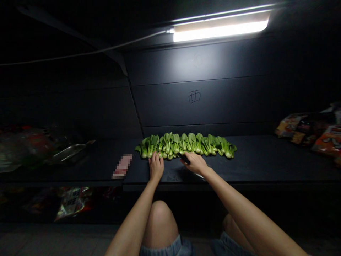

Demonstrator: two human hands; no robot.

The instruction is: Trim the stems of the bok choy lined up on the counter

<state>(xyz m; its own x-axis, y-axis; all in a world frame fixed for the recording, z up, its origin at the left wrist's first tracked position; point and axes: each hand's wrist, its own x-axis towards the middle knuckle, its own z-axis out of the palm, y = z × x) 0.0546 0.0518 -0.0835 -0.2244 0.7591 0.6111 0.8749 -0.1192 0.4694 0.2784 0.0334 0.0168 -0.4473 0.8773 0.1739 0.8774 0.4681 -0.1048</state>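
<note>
Holding: right hand (pixel 195 163) closed around a dark-handled kitchen knife (pixel 184 158); the blade is probably the small glint below the hand, as the dim view hides most of it.
Left hand (pixel 156 166): partly open, fingers curled down onto the near stem ends of the bok choy (pixel 183 146), with no firm grip visible.
Bok choy: a single tight row of heads lying side by side, along the far edge of the tabletop (pixel 253 160), near its middle.
Left end of tabletop: a steel tray (pixel 70 153) near the far edge; a blurred pink packet (pixel 122 166) at the near edge.
Right end: printed snack bags (pixel 306 133).
</note>
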